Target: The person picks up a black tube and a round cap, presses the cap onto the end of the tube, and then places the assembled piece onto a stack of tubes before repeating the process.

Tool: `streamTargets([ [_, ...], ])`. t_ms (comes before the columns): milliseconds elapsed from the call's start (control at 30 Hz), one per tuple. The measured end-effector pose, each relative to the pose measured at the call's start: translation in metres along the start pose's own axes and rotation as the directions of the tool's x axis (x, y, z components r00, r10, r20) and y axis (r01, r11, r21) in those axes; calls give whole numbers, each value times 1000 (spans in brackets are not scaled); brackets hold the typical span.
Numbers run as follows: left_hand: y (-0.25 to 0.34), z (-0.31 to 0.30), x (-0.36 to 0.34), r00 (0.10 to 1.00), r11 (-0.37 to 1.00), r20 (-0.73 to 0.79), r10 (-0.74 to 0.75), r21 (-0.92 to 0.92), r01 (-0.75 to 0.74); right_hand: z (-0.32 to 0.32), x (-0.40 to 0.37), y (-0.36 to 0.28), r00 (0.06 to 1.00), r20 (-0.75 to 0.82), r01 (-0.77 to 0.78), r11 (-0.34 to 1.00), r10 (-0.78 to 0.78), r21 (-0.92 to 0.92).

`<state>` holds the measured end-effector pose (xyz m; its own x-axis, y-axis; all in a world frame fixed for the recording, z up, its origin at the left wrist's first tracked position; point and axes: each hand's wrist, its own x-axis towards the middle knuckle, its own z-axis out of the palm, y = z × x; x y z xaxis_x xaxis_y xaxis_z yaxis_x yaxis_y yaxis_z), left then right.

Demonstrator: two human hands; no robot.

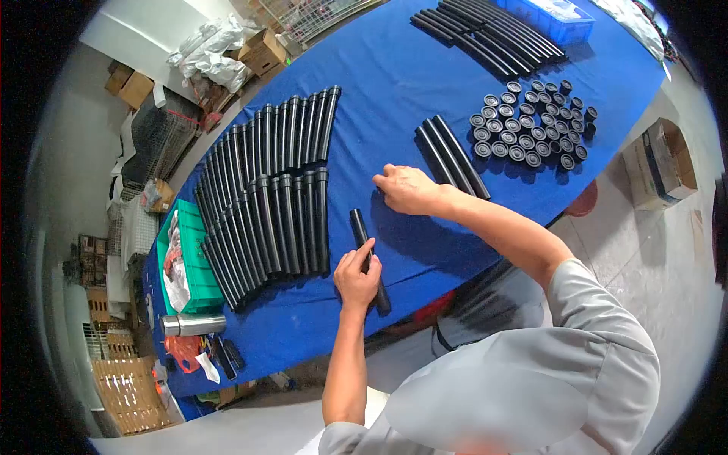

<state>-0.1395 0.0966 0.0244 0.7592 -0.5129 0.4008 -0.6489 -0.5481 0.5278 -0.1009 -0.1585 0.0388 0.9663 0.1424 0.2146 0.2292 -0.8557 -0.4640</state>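
Note:
My left hand (358, 279) is wrapped round a black tube (358, 221) near the table's front edge. The tube's open-looking upper end points away from me. Up and to the right, my right hand (402, 189) is closed above the blue cloth, its fingers curled; what they hold, if anything, is hidden. Beside my right forearm lie a few loose black tubes (450, 157). Round black caps (526, 123) stand in a cluster at the right. On the left, two rows of black tubes with wider ends (265, 144) are laid side by side.
More black tubes (493, 38) lie at the far edge by a blue bin (574, 32). A green crate (199, 265), a metal flask (193, 325) and a red bag (182, 353) are at the left. A cardboard box (660, 167) stands on the floor at right.

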Motion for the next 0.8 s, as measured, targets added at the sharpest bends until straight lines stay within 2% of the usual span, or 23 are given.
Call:
streamTargets([
  [100, -1, -1, 0, 1000, 1000, 10, 12, 12, -12, -7, -16, -4, 995, -104, -15, 999, 10, -48],
  [133, -1, -2, -1, 1000, 1000, 15, 15, 15, -15, -19, -26, -9, 990, -136, 27, 989, -47, -149],
  [233, 1, -2, 0, 1000, 1000, -1, 17, -7, -17, -54, -73, -11, 945, -264, 140, 969, -193, -205],
  [333, 3, -5, 2, 1000, 1000, 19, 13, 27, -13, -69, -115, 10, 968, -83, 203, 937, -236, -285],
  [433, 1, -2, 1, 1000, 1000, -14, 21, 10, -21, -70, -134, 31, 960, 5, 263, 898, -279, -353],
  [700, 1, -3, 1, 1000, 1000, 15, 26, 9, -26, -57, -116, 62, 910, 51, 403, 849, -411, -343],
  [800, 3, -4, 1, 999, 1000, 41, -7, 20, 7, -59, -114, 79, 898, -10, 418, 860, -439, -292],
])
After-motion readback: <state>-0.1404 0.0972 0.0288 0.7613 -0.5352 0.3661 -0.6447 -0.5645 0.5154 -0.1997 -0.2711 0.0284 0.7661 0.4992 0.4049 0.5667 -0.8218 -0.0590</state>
